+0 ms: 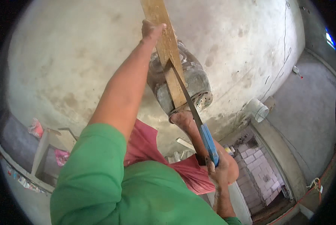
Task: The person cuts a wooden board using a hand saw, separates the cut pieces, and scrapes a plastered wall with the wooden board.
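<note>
My left hand [152,30] grips a wooden board [156,13] near its upper part. The board lies over a battered grey-brown container [192,69], and my bare foot [181,119] is at its lower end. A hand saw [189,104] crosses the board, its blade tip against the wood. My right hand [217,168] is closed around the saw's blue handle [209,143], low beside my bent knee.
A pale stained wall [70,63] fills much of the view. A white bucket [259,110] lies at the right near a grey floor [303,97]. Stacked blocks [256,165] show lower right, bags [36,129] at the left, loose cables [318,189] at the far right.
</note>
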The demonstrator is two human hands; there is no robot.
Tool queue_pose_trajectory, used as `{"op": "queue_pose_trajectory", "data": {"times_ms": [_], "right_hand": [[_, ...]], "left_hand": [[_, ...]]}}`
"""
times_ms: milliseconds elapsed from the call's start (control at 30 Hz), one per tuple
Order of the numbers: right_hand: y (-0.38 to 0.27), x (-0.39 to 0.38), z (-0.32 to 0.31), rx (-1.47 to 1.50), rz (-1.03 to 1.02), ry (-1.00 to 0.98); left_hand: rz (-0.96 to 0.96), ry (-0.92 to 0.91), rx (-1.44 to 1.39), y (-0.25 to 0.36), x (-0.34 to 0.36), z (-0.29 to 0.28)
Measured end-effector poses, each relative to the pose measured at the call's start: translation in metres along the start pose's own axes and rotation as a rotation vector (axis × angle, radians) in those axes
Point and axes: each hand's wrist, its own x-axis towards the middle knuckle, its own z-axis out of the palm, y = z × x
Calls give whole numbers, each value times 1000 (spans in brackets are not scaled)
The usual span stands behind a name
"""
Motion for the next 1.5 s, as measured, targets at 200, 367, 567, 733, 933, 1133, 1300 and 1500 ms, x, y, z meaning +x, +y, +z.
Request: {"op": "queue_pose_trajectory", "data": {"times_ms": [200, 367, 567, 733, 933, 1133, 1300, 1500], "right_hand": [[-8, 169, 103, 226, -62, 96], [41, 134, 104, 217, -189, 125], [-25, -6, -7, 15, 225, -77], [-23, 117, 67, 175, 124, -10], [23, 207, 137, 218, -125, 165], [-34, 213, 91, 243, -235, 197], [-33, 240, 107, 235, -233, 174], [-18, 147, 70, 200, -246, 126]], "left_hand": [[41, 64, 42, -4, 3, 3], [84, 20, -2, -3, 6, 0], [26, 20, 19, -2, 0, 3], [50, 9, -44, -14, 10, 5], [119, 82, 136, 1, -1, 3], [96, 35, -21, 42, 18, -5], [72, -21, 18, 7, 5, 0], [162, 120, 66, -12, 3, 9]]}}
